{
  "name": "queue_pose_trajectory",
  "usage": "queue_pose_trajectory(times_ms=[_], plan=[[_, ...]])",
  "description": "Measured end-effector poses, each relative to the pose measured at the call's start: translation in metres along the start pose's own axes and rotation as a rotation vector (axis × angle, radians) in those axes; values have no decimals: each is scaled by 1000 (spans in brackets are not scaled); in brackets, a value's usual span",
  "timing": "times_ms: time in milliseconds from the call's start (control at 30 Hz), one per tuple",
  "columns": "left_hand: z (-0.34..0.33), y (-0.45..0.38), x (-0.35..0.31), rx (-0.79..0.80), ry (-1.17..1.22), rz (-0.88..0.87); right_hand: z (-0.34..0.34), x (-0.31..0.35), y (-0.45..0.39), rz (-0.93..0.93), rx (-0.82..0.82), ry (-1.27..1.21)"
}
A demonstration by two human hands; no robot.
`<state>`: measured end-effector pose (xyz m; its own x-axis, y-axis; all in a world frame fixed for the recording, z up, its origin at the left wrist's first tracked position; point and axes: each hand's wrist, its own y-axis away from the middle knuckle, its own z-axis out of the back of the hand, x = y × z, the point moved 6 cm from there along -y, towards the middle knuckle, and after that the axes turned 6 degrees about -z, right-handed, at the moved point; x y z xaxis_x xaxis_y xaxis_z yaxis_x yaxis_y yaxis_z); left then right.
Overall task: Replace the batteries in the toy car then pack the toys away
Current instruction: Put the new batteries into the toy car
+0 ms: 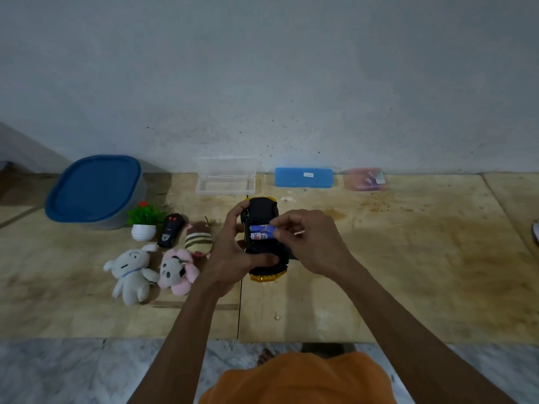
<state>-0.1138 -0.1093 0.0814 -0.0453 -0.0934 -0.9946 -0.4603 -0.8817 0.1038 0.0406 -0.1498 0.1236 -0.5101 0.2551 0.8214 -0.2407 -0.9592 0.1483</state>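
Orange shirt: closest thing to the camera, right at the bottom edge, with your two bare forearms reaching out over it.
Left hand: you've got it curled round the left side of the black and yellow plastic toy car, thumb across its near end, fingers over the far end.
Right hand: fingertips pinched on the small blue and white cylindrical batteries sitting in the open bay; can't tell if one's going in or coming out.
Where the car is: flipped belly-up, held just above the worn plywood floor board, roughly centre of view.
Car handling: looks like light, rigid plastic, so my guess is it won't flex. Holding it by the sides like you are seems right; wheels would roll on you.
Battery handling: smooth and round, probably slippery. Pinch the ends or mid-barrel, and the springs will likely push back.
Readable text: red letters on the nearer battery look like "BC", rest too small. Blue plastic case by the wall has a white label I can't read.
Black remote control: white logo on it, unreadable.
Still to pack: white plush dog, pink plush toy, striped plush toy, all soft, grab anywhere.
Likely bin: grey tub with blue lid, lid on.
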Motion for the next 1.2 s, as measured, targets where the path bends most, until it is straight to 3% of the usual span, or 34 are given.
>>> queue_pose_trajectory(times_ms=[333,600,767,1200], plan=[[-3,3,-8,15,22,-27,-15,10,1,84,20,207],[0,0,0,5,92,1,-18,11,5,163,-115,127],[5,0,6,-16,117,8,-19,0,3,103,-100,168],[6,-2,7,24,109,-15,-12,-19,-8,-85,-57,-61]])
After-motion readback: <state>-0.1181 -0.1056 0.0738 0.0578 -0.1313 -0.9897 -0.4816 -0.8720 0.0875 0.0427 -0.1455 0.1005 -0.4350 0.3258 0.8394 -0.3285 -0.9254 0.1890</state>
